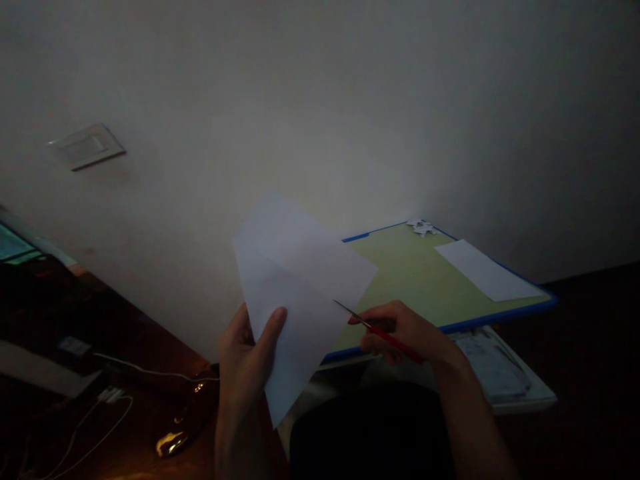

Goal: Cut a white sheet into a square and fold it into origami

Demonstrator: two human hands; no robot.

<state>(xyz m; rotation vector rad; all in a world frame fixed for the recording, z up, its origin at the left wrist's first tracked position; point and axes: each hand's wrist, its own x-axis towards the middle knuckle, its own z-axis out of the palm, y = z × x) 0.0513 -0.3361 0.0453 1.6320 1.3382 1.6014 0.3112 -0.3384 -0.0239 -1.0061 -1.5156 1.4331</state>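
My left hand [247, 360] holds a folded white sheet of paper [300, 287] up in front of me, thumb pressed on its front face. My right hand [405, 332] is closed round a red-handled cutting tool [380, 330], which may be scissors or a knife. Its thin metal tip touches the paper's right edge. Both hands hover over the near edge of a green board with a blue rim [425, 280].
On the green board lie a white paper strip [487, 270] and small white paper scraps [421, 227]. A white tray or book [500, 373] sticks out under it. White cables [115, 397] and a shiny dark object [185, 427] lie at lower left. A wall switch plate [87, 145] is above.
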